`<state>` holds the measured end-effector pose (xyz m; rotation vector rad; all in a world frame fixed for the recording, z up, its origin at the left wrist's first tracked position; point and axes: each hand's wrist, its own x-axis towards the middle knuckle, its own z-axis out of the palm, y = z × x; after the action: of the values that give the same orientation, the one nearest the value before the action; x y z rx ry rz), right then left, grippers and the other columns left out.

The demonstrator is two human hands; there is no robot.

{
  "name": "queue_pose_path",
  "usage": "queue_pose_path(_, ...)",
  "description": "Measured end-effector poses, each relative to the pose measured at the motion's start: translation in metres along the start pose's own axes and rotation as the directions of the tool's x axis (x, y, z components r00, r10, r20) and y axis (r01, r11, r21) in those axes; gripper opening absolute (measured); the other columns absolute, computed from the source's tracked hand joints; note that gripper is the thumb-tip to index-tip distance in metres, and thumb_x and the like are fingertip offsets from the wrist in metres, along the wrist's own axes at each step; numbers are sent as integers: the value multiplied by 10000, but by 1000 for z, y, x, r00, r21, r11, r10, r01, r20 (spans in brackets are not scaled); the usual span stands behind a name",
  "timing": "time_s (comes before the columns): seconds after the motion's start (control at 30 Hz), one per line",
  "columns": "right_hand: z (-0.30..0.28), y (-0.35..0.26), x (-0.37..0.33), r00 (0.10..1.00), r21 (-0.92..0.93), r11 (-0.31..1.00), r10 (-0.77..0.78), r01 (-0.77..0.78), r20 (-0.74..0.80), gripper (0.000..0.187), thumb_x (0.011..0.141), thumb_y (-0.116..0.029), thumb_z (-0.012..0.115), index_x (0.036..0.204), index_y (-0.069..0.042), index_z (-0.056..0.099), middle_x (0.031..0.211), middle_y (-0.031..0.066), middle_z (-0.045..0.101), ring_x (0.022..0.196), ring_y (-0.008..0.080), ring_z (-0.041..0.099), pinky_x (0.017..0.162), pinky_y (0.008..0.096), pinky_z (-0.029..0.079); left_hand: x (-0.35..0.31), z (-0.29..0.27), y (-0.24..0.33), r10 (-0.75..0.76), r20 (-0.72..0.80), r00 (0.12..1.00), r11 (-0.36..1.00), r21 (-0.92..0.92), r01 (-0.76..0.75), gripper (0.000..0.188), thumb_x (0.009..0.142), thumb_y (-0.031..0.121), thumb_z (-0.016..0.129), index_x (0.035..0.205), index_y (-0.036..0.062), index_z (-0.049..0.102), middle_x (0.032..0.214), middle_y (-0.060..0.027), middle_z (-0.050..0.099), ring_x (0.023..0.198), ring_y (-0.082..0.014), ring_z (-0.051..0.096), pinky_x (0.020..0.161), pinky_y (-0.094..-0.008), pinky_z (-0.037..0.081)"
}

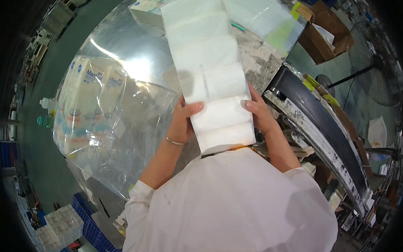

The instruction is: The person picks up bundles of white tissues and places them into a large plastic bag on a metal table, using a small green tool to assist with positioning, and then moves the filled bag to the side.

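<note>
A long white pack in thin plastic film stretches from near my waist to the far side of the table. Crosswise folds divide it into several soft segments, and a small strip of print runs along its middle. My left hand grips its left edge, thumb on top and fingers wrapped underneath. On the opposite edge my right hand has the same hold, thumb on top and fingers curled round the side. What lies directly under the near part of the pack is hidden.
Clear plastic bags with printed packs lie on the left of the metal table. Translucent bags lie at the far right. A black conveyor belt curves along my right, near an open cardboard box and a standing fan.
</note>
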<state>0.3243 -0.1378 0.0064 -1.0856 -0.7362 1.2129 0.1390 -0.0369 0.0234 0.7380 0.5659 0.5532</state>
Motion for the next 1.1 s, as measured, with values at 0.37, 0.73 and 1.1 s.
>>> queue_pose_path(0.37,0,-11,-28,984,-41,984,170,-172,-45,756,695,-411,615,1270,-4,344,1109,91,520,976,183,516,842,306,405,23,-1,19,57,-44,997,994,-96,-61,432,747,213,616,1092,-9,482,1025,-114,552,953,-223,538,871,-336,422)
queue_pose_path(0.73,-36,53,8,972,-262,939,235,-223,14,649,708,-311,684,1185,54,438,1063,150,551,936,189,523,808,294,416,57,-52,-28,-152,-192,969,975,-188,116,443,734,196,609,1104,-12,480,1055,-135,551,981,-259,534,885,-370,422)
queue_pose_path(1.1,-196,57,255,953,-958,283,-275,-49,-130,349,788,-233,521,1075,-36,548,875,189,608,800,318,593,693,370,454,75,-120,-73,-267,-392,880,959,-23,281,504,736,172,651,1148,-20,434,1076,-116,537,980,-212,533,851,-328,433)
